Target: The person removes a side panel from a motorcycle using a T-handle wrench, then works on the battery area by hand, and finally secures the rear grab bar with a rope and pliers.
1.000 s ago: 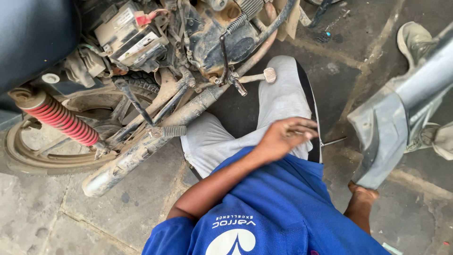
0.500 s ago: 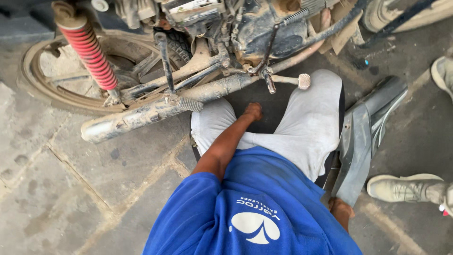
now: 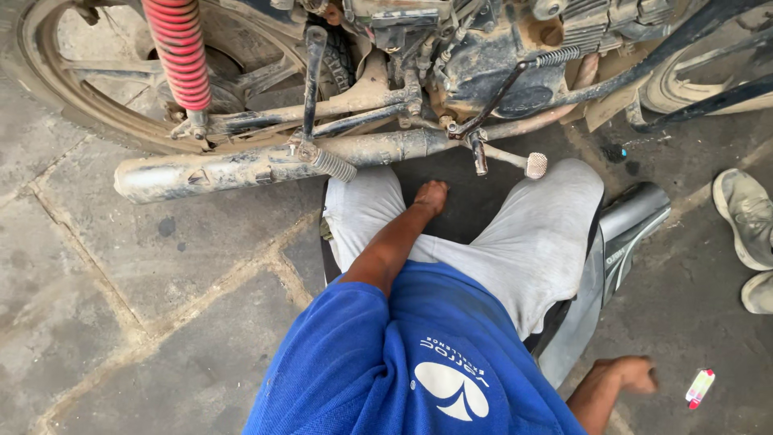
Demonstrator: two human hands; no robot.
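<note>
I sit on a black mat [image 3: 467,201] in grey trousers, facing the side of a muddy motorcycle. My left hand [image 3: 431,196] reaches forward between my knees and rests on the mat, fingers curled, with nothing visible in it. It lies just below the exhaust pipe [image 3: 241,169] and the brake pedal [image 3: 535,165]. My right hand [image 3: 632,372] presses on the concrete at the lower right, fingers curled. A small red, white and green object [image 3: 699,387] lies just to its right.
The red shock spring [image 3: 179,52], rear wheel [image 3: 48,89] and engine [image 3: 491,56] fill the top. A silver-black body panel [image 3: 632,229] lies beside my right knee. Another person's grey shoes [image 3: 745,217] stand at the right edge. Cracked concrete floor [image 3: 121,306] spreads left.
My left hand has moved from my right knee down to the mat between my knees. The view swung left and down, bringing my right hand into sight.
</note>
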